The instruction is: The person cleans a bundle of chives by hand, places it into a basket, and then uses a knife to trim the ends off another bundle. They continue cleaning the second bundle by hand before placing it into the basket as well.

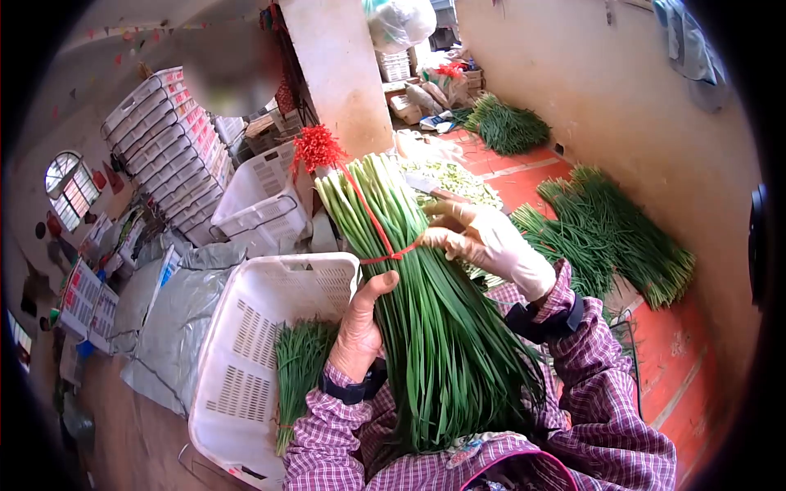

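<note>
A thick bundle of garlic chives (442, 352) stands tilted in front of me, its pale cut ends up and its green leaves spreading down to my lap. My left hand (360, 327), bare, is wrapped round its left side; the thumb shows and the other fingers are hidden behind the leaves. A thin red tie (381, 259) circles the bundle near its upper part. In a white glove, my right hand (495, 245) pinches one end of that tie at the bundle's right side. A tuft of red ties (318, 148) sits above the stems, with a red strand running down to the loop.
A white plastic crate (246, 344) at my left holds more chives (303, 368). Loose chive piles (610, 233) lie on the red floor at right, another bundle (509, 124) beyond. Stacked crates (168, 147) and grey plastic sheeting (176, 327) are on the left. A knife (438, 188) lies behind the bundle.
</note>
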`<state>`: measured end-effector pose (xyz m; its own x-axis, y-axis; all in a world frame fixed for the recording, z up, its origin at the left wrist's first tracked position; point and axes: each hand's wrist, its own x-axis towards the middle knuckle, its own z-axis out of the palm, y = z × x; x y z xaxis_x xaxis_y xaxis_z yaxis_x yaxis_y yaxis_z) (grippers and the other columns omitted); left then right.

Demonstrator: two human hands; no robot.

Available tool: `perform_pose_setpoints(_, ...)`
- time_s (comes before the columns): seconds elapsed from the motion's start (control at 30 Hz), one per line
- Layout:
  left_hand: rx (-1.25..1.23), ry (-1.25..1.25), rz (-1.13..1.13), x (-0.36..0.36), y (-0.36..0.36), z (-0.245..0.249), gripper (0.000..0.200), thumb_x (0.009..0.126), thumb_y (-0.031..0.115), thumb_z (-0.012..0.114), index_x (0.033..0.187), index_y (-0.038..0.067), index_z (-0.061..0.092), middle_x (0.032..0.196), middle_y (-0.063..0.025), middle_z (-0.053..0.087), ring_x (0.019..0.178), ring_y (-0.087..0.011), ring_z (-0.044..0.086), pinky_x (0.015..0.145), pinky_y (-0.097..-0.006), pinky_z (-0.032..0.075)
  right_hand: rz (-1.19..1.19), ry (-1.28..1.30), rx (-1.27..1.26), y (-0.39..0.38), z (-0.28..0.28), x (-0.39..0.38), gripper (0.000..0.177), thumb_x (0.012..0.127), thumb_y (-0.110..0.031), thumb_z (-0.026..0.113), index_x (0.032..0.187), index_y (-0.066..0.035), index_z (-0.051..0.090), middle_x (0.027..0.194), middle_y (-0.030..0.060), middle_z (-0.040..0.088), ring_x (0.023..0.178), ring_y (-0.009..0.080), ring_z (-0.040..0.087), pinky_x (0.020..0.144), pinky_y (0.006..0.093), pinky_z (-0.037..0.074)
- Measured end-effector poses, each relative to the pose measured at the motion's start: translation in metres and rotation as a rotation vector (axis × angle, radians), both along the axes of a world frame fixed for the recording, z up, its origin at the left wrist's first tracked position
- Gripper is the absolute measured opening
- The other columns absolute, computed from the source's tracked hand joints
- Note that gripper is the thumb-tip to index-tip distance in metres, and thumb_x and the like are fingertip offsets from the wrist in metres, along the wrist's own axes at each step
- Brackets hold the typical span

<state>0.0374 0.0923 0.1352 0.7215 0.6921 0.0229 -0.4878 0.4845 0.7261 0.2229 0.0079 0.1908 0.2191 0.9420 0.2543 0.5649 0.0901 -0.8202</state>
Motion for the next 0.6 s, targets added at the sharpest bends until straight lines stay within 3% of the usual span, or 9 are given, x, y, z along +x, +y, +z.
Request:
perform_pose_setpoints(0.07, -0.014, 0.010, 0.006, -0.004, 0.006, 0.002, 0.056, 0.072, 0.014, 0.076, 0.123, 0.005, 0.055, 0.105, -0.0058, 0.063, 0.091, -0.0184, 0.064, 0.079, -0.0346, 0.057, 0.049, 0.128, 0.456, 0.010, 0.010, 0.000, 0.033, 0.094, -0.017, 0.061, 0.120, 0.002, 0.056, 0.099, 0.0079, 0.068, 0.089, 0.0093, 0.062, 0.077, 0.0246, 0.051)
perform_pose_setpoints(0.17, 0.104, 0.080, -0.056, -0.022, 0.026, 0.033, 0.058, 0.073, 0.013, 0.073, 0.126, 0.003, 0.051, 0.108, -0.0070, 0.061, 0.092, -0.0188, 0.063, 0.080, -0.0325, 0.056, -0.041, 0.206, 0.610, 0.008, 0.039, -0.015, 0.024, 0.093, -0.002, 0.057, 0.117, 0.000, 0.058, 0.105, 0.0063, 0.065, 0.093, 0.0093, 0.061, 0.073, 0.0228, 0.050)
perform_pose_setpoints(0.27, 0.270, 0.205, -0.172, -0.046, 0.035, 0.080, 0.061, 0.073, 0.012, 0.070, 0.128, -0.001, 0.048, 0.111, -0.0102, 0.060, 0.095, -0.0201, 0.063, 0.084, -0.0327, 0.054, -0.015, -0.150, 0.992, 0.019, 0.058, -0.021, 0.019, 0.089, 0.005, 0.056, 0.106, 0.001, 0.063, 0.093, 0.0090, 0.064, 0.084, 0.0168, 0.063, 0.070, 0.0267, 0.049)
perform_pose_setpoints(0.4, 0.422, 0.391, -0.196, -0.072, 0.025, 0.088, 0.067, 0.070, 0.012, 0.070, 0.130, -0.002, 0.045, 0.114, -0.0116, 0.059, 0.099, -0.0202, 0.061, 0.090, -0.0335, 0.051, -0.125, -0.234, 0.919, 0.020, 0.055, -0.039, 0.013, 0.083, -0.001, 0.062, 0.095, -0.006, 0.066, 0.082, 0.0107, 0.062, 0.076, 0.0273, 0.064, 0.067, 0.0334, 0.050)
perform_pose_setpoints(0.6, 0.157, 0.410, -0.080, -0.102, -0.004, 0.017, 0.065, 0.072, 0.010, 0.069, 0.130, -0.002, 0.044, 0.114, -0.0111, 0.058, 0.102, -0.0196, 0.060, 0.091, -0.0340, 0.051, -0.156, -0.195, 0.671, 0.023, -0.016, -0.055, 0.013, 0.080, -0.010, 0.065, 0.093, -0.011, 0.068, 0.082, 0.0073, 0.065, 0.076, 0.0267, 0.065, 0.067, 0.0350, 0.052)
